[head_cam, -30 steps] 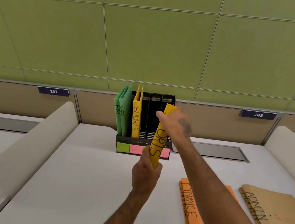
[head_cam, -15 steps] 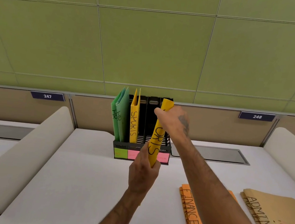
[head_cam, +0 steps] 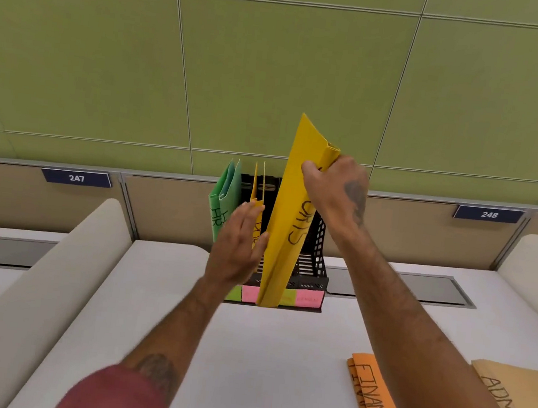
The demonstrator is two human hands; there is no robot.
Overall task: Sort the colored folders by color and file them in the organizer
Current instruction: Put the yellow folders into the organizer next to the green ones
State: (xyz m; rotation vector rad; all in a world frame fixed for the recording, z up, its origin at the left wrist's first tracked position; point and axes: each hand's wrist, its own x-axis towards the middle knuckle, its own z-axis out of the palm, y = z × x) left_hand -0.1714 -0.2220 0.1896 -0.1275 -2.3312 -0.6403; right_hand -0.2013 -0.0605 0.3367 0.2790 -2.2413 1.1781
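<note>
The right hand (head_cam: pixel 336 191) gripped the top of a yellow card folder (head_cam: pixel 288 212), fingers curled round its spine. The folder stood tilted, its lower end hanging before the front of the black mesh desktop organizer (head_cam: pixel 314 262), not yet in a slot. The left hand (head_cam: pixel 239 244) was flat and held nothing, just beside a filed yellow folder (head_cam: pixel 258 182); contact could not be confirmed. Risk noted: held only at the top, the folder could swing, catch the front rim, or enter the wrong compartment. An orange folder (head_cam: pixel 372 403) lay unfiled on the white desk (head_cam: pixel 277 355).
</note>
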